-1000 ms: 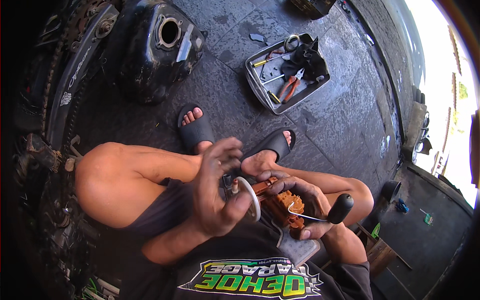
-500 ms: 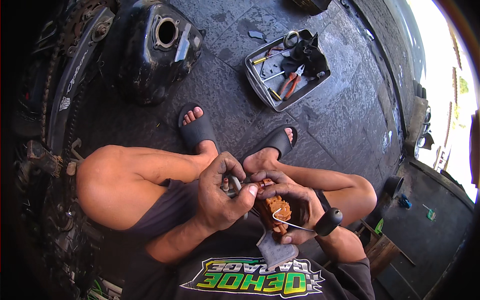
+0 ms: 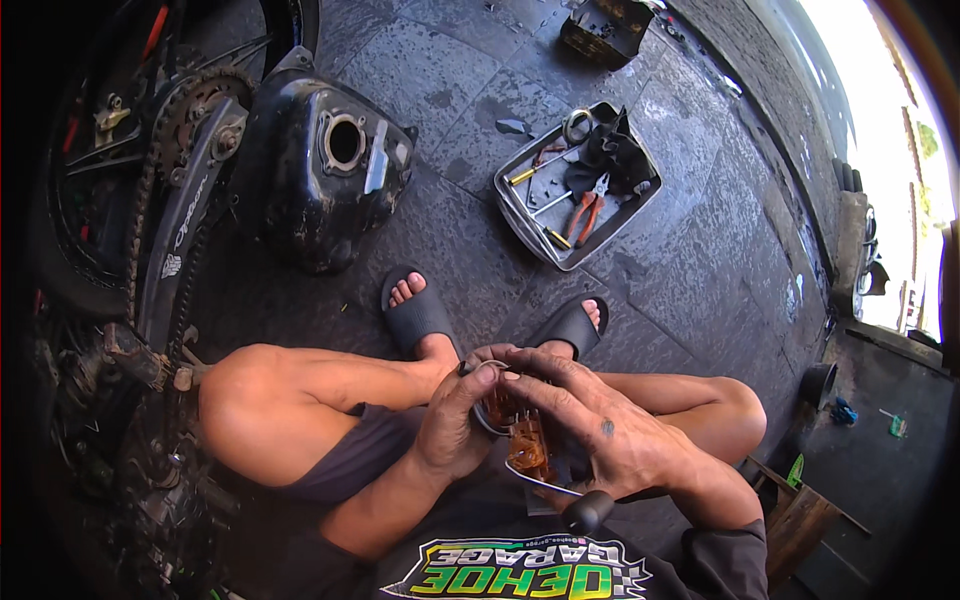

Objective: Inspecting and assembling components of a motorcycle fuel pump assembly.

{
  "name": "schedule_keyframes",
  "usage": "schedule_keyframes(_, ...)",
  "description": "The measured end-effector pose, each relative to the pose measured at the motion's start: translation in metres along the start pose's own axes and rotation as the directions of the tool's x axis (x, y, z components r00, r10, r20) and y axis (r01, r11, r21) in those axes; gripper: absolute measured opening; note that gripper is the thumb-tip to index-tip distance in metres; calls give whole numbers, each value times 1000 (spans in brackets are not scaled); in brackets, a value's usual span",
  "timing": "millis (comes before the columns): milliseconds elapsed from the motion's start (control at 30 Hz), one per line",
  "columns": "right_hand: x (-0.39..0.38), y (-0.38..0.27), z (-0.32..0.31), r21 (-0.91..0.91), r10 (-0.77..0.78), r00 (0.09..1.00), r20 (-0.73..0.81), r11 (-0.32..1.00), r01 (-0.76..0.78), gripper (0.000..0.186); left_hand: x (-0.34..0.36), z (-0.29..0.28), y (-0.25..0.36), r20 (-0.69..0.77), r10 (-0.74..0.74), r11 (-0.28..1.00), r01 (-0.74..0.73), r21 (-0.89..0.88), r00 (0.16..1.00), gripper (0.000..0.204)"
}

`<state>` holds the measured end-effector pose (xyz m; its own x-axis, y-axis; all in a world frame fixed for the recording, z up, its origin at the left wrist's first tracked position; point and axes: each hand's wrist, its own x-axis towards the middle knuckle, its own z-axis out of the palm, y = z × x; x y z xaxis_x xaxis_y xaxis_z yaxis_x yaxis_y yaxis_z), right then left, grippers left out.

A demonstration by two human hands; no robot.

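So the whole thing was happening in the lower middle of the frame, right over the person's lap, with both hands bunched up around a small amber-orange part (image 3: 527, 440) that had a metal ring or rim at its upper end and a curved metal edge below it. Its long axis ran roughly from upper left to lower right, tilted down toward the person's body. The left hand (image 3: 455, 425) sat just to the left of the part, fingers curled shut around its upper end, thumb side up near the ring. The right hand (image 3: 600, 425) came in from the right and lay over the top of it, fingers stretched out fairly flat and only loosely bent, tips touching the upper end right beside the left hand's fingertips. Both hands were on it, neither nearer than the other, though the left looked like the one doing the actual holding. A black rounded knob (image 3: 588, 512) poked out just below the right wrist; I couldn't tell whether it was joined to the part. Farther off, in the upper middle, a grey tool tray (image 3: 520, 205) sat on the paved floor, and a black fuel tank (image 3: 320, 190) lay upper left, both well apart from the hands.
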<state>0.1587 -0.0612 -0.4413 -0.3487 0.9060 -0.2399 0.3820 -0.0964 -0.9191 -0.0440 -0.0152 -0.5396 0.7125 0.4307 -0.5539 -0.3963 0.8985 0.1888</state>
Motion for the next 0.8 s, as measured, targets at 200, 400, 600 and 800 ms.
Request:
schedule_keyframes(200,5,51,-57,93,231,972,37,968,-234,75,4,-18,11,-102,-3,969,-22,-246,995,41)
schedule_keyframes(400,54,219,-82,-270,418,730,-542,736,-622,27,13,-7,9,-194,56,962,-105,-251,979,47)
schedule_keyframes(600,142,303,-78,79,419,419,-806,777,-624,29,19,-3,16,-381,116,963,-198,-183,917,46)
schedule_keyframes(800,214,334,-96,208,546,236,-804,630,-748,34,33,-3,18,-436,206,953,-281,-115,876,40)
